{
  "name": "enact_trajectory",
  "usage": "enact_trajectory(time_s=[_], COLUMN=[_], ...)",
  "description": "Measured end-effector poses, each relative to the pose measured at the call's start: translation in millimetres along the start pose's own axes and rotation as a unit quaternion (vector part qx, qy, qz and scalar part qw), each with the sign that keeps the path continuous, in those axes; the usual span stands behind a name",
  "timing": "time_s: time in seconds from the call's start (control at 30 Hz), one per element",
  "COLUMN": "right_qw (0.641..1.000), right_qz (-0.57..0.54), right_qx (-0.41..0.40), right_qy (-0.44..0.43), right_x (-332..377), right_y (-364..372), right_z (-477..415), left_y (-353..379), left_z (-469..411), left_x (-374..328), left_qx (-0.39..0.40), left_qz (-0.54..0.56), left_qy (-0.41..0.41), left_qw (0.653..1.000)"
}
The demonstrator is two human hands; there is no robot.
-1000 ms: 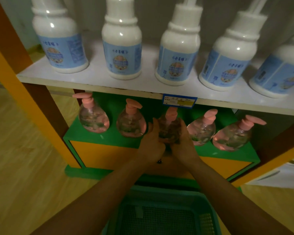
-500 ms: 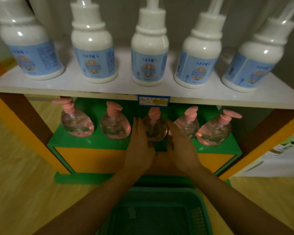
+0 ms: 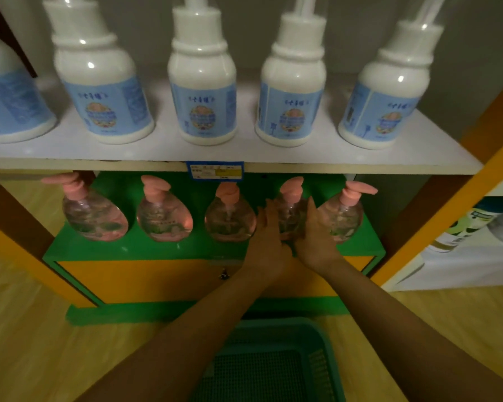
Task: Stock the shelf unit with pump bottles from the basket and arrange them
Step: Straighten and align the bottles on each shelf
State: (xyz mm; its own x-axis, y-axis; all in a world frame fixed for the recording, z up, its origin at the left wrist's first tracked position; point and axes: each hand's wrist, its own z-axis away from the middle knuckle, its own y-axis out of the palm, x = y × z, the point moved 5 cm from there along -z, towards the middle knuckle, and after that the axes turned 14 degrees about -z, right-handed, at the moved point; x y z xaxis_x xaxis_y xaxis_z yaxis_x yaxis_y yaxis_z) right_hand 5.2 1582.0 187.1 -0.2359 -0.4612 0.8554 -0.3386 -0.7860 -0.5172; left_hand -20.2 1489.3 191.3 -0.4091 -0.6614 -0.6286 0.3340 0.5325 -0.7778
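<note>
1. The pump bottle (image 3: 291, 210) I'm working on has a clear body and a pink pump. It stands upright on the green shelf (image 3: 145, 250), right between my two hands.
2. My left hand (image 3: 269, 230) is flat against its left side, fingers straight and pointing up. My right hand (image 3: 317, 233) does the same on the right side. Neither hand is curled round it, it's just sandwiched between my palms.
3. Just past my right hand is the end bottle (image 3: 347, 216). It's right up against the back of that hand, though I can't tell if it actually touches.
4. Left of my left hand stands the near bottle (image 3: 230, 219), just beside my fingers. The two far bottles (image 3: 164, 219) follow further along the same row.
5. Above my hands is the white shelf (image 3: 157, 152), with a blue price tag (image 3: 215, 170) on its front edge. On it stands a row of big white bottles (image 3: 202, 91) with blue labels.
6. Under my forearms, closest to me, is the green basket (image 3: 273, 367), sitting on the wooden floor (image 3: 26, 343).
</note>
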Motion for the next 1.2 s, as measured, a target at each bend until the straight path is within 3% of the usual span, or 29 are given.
enact_trajectory(time_s=[0.43, 0.57, 0.7, 0.77, 0.9, 1.0, 1.1, 1.2], right_qw=[0.998, 0.999, 0.989, 0.981, 0.961, 0.966, 0.974, 0.972], right_qz=[0.049, -0.019, -0.002, 0.005, -0.077, -0.143, -0.179, -0.199], right_qx=[0.014, 0.017, -0.098, -0.172, -0.265, -0.206, -0.131, -0.122], right_qy=[-0.028, -0.035, -0.108, -0.093, 0.002, 0.061, 0.042, 0.031], right_x=[-8, -5, -3, -14, -44, -56, -56, -59], right_y=[-8, -13, -40, -59, -87, -85, -75, -70], right_z=[-2, 5, 24, 30, 32, 26, 18, 12], left_y=[9, 9, 8, 10, 30, 44, 54, 58], left_z=[-4, -2, 17, 30, 35, 23, 3, -11], left_x=[-4, -3, 1, -4, -34, -57, -71, -74], left_qx=[-0.006, 0.003, -0.082, -0.123, -0.063, -0.001, 0.021, 0.014], left_qz=[0.023, 0.035, 0.038, 0.034, 0.013, 0.021, 0.015, 0.001], left_qy=[-0.019, -0.017, 0.003, 0.032, 0.096, 0.094, 0.048, 0.014], left_qw=[1.000, 0.999, 0.996, 0.991, 0.993, 0.995, 0.998, 1.000])
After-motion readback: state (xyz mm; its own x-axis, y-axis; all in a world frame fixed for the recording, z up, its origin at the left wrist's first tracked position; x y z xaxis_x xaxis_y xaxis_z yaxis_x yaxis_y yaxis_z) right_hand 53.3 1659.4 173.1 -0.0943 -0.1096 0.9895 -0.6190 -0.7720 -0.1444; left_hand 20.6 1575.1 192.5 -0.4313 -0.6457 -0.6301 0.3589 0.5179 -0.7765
